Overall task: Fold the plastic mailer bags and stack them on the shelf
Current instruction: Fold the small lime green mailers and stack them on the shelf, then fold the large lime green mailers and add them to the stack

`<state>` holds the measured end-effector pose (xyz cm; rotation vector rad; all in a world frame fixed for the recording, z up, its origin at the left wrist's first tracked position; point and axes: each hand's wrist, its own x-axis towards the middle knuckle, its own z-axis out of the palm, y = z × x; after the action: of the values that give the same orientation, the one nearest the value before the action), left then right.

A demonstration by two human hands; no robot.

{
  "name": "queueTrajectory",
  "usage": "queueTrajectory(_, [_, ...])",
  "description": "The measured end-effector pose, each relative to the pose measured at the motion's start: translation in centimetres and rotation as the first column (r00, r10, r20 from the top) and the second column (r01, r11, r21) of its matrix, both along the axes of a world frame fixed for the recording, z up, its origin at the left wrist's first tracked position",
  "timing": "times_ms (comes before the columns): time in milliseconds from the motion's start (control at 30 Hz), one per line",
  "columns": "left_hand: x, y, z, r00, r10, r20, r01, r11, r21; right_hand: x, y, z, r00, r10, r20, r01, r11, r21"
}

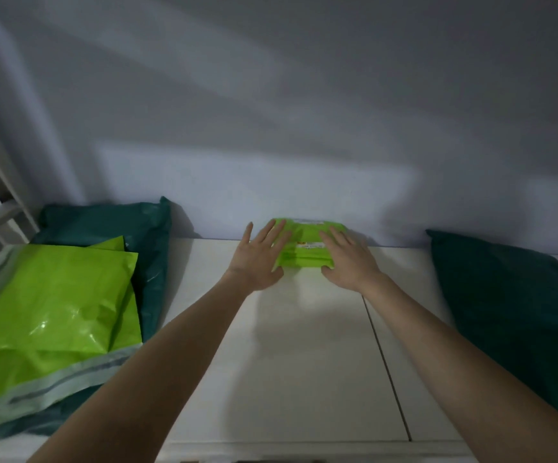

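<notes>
Both hands lie flat with fingers spread: left hand (pixel 260 253) and right hand (pixel 347 259) press the folded green mailer (pixel 304 248). It sits on the white shelf (pixel 304 345) against the wall (pixel 270 111), long axis running left to right.

The white shelf top (pixel 304 345) lies bare in a wide lane down the middle, from the near edge up to the folded light green bags (pixel 304 250) against the grey wall (pixel 287 128). The wall closes the far side. On the left, the lane is bordered by unfolded light green mailers (pixel 54 312) lying on a dark green bag (pixel 110 225). On the right, another dark green bag (pixel 511 309) borders it. Both forearms already occupy the lane.
</notes>
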<state>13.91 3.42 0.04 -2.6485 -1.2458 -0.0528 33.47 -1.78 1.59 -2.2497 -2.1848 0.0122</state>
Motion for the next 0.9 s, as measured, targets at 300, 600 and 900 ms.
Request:
queueTrajectory(300, [-7.5,-2.6,1.9,1.000,0.003,0.014,-0.003,1.000,0.020,-7.3,-3.2,1.5,0.997,-0.027,-0.075,0.032,0.997,0.072])
queueTrajectory(600, [-16.4,-4.6,2.2,0.991,0.106,0.083,-0.105,0.994,-0.013,-17.0,-4.7,1.7,0.983,0.069,-0.170,-0.050,0.992,0.114])
queueTrajectory(900, [-26.4,-6.3,-0.8,0.956,0.261,0.136,-0.246,0.962,-0.120,-25.9,-5.3,-0.6,0.959,0.172,-0.224,-0.170,0.985,0.028])
